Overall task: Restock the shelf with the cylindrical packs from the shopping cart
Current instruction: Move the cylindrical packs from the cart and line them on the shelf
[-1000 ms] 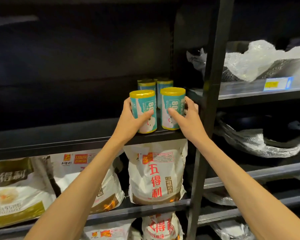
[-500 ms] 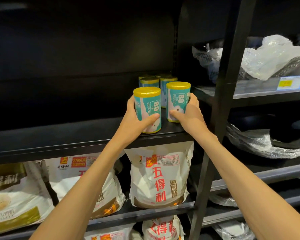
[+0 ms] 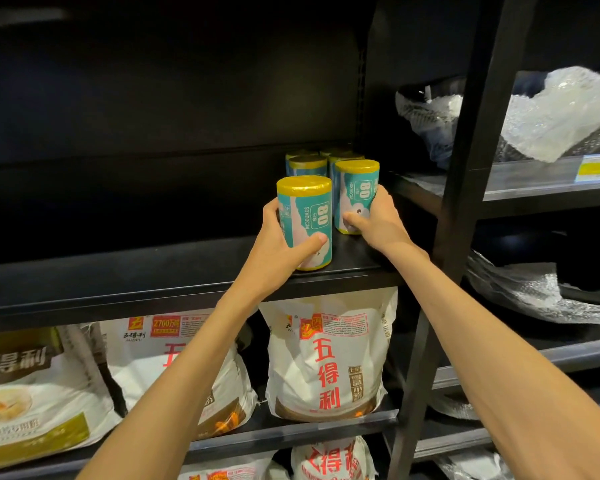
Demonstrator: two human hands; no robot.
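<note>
Left hand (image 3: 274,244) around upright pack (image 3: 305,221)

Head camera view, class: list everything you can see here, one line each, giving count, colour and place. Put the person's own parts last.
Held packs: 2, teal with yellow tops, upright on the black shelf; the left pack near the front edge, the right pack further back.
Stocked packs: at least 4 partly hidden, teal and yellow, behind the held ones.
Flour bags: 3 on the shelf below, white with red characters; more partly seen beneath.
Upright post: 1, black, right of the packs.
Plastic-wrapped goods: several, clear and silvery, on the right-hand shelves.
Price tag: 1, yellow, right shelf edge.
Left hand: grips the left pack.
Right hand: grips the right pack.
</note>
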